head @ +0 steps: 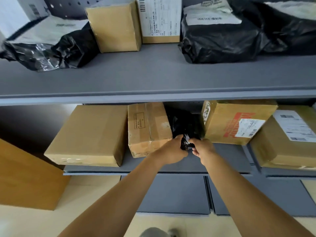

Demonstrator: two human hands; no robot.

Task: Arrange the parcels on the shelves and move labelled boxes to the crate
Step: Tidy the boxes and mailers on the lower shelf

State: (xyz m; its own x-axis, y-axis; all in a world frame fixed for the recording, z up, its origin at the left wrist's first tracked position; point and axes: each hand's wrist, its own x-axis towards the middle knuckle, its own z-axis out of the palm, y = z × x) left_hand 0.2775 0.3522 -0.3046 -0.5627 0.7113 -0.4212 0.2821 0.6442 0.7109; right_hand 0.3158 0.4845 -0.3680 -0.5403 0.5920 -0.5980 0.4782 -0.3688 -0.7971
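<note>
A black plastic parcel (pixel 183 124) is wedged on the middle shelf (pixel 222 158) between a taped brown box (pixel 147 127) and a box with red print (pixel 236 121). My left hand (pixel 171 152) and my right hand (pixel 203 151) both grip the parcel's near end, side by side. The parcel's rear part is hidden in shadow under the upper shelf. A plain brown box (pixel 89 135) lies left of the taped one, and a labelled box (pixel 287 139) sits at the far right.
The upper shelf (pixel 153 77) carries black bags (pixel 222 40) (pixel 56 50) with white labels, a plain box (pixel 116 26) and a labelled box (pixel 160 19). A large brown carton (pixel 29 177) stands on the floor at left. A lower grey shelf (pixel 174 194) sits below my arms.
</note>
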